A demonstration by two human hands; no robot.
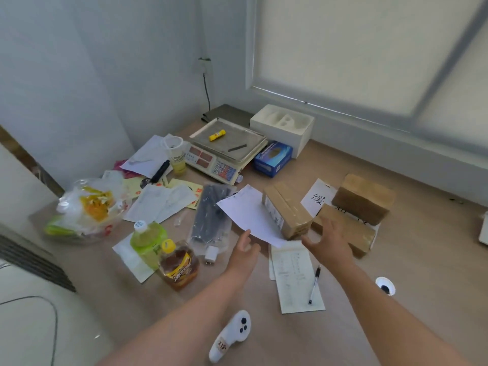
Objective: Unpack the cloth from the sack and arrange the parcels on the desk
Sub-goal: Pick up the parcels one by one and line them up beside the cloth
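Note:
Three brown taped parcels lie on the wooden desk (422,247): one long box (286,210) in the middle, a flatter one (348,231) to its right, and a blocky one (364,198) behind that. My left hand (244,250) pinches the near edge of a white sheet of paper (245,212), which is lifted over the long box's left end. My right hand (327,239) hovers with fingers spread above the gap between the long and flat parcels, holding nothing. A dark item in a clear plastic bag (208,215) lies left of the sheet. No sack is in view.
A weighing scale (227,154), blue box (273,159) and white foam box (282,125) stand at the back. Two drink bottles (163,252), a plastic food bag (89,204) and loose papers crowd the left. Near me lie a form with a pen (314,283) and a white controller (232,336).

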